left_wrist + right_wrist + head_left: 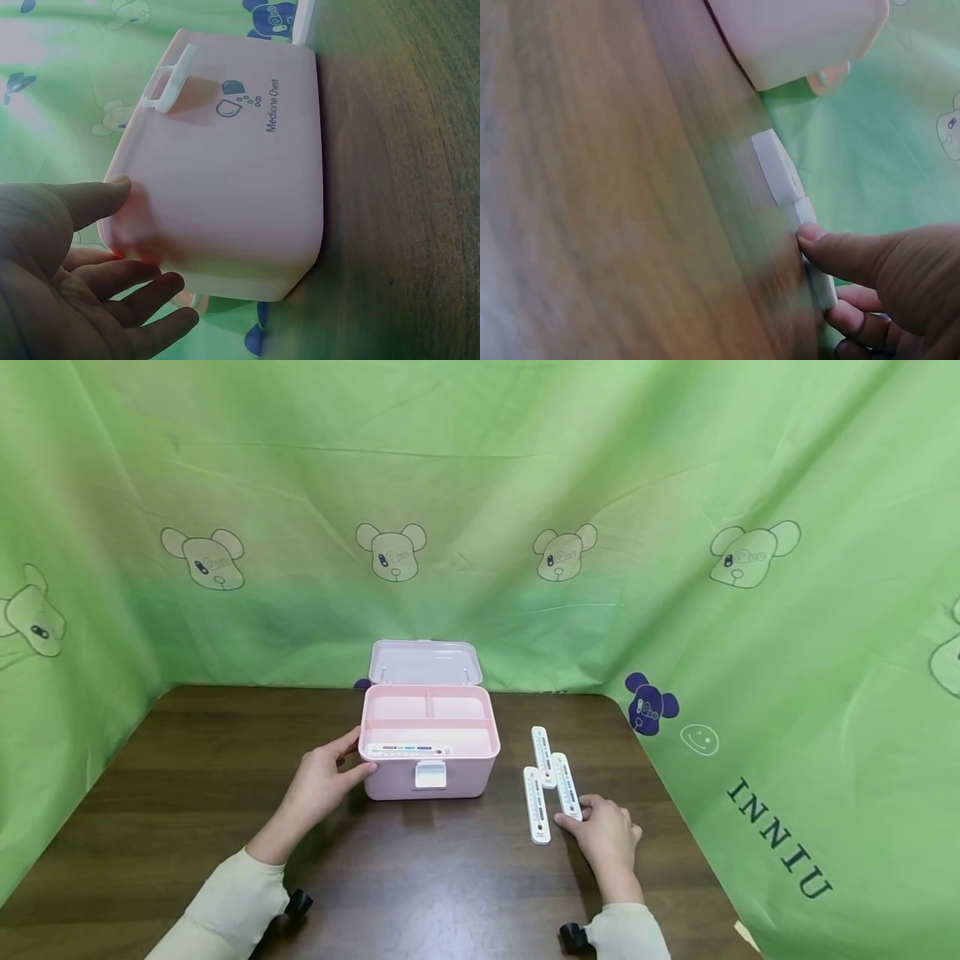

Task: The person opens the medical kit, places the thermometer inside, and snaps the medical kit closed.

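A pink medicine chest (429, 781) stands on the table with its lid (426, 662) raised. My left hand (321, 781) holds its front left corner, the thumb on the front wall and the fingers along the side. One white thermometer strip (408, 750) lies in the front compartment. To the right of the chest, three more white thermometers lie on the table: a far one (543, 756), a near left one (536, 806) and a right one (567, 785). My right hand (606, 833) pinches the near end of the right one between thumb and fingers.
Two smaller compartments (397, 702) sit at the back of the chest. Its white latch (431, 774) is on the front. Behind the brown wooden table (465, 885) and along its sides hangs a green curtain (480, 460) with bear prints.
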Action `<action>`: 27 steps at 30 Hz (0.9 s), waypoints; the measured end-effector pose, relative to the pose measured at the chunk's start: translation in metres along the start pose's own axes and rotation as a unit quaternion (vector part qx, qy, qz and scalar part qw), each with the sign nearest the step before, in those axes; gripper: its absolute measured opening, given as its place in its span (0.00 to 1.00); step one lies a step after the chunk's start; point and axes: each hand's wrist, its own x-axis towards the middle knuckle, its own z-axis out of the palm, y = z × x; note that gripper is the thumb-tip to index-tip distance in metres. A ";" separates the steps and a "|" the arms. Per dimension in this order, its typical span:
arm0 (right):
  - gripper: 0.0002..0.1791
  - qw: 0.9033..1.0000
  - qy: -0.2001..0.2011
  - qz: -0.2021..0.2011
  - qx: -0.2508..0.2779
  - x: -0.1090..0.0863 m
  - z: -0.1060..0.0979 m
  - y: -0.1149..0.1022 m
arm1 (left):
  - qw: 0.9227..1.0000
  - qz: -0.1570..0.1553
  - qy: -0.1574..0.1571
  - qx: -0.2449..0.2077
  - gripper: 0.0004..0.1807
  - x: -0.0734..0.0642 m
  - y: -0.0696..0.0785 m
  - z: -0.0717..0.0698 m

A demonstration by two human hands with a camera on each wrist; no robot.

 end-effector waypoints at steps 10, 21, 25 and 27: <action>0.24 0.994 0.008 0.075 0.081 0.000 -0.003 0.002 | 1.000 0.002 0.006 -0.003 0.40 0.000 -0.001 0.000; 0.22 0.978 0.054 0.113 0.168 0.006 -0.013 0.006 | 1.000 -0.012 0.001 0.002 0.40 -0.001 0.000 0.001; 0.20 0.976 0.054 0.104 0.185 0.008 -0.019 0.006 | 1.000 -0.012 0.002 0.008 0.40 -0.001 0.000 0.001; 0.19 0.974 0.056 0.094 0.196 0.009 -0.021 0.006 | 1.000 -0.013 0.002 0.009 0.41 -0.001 0.000 0.001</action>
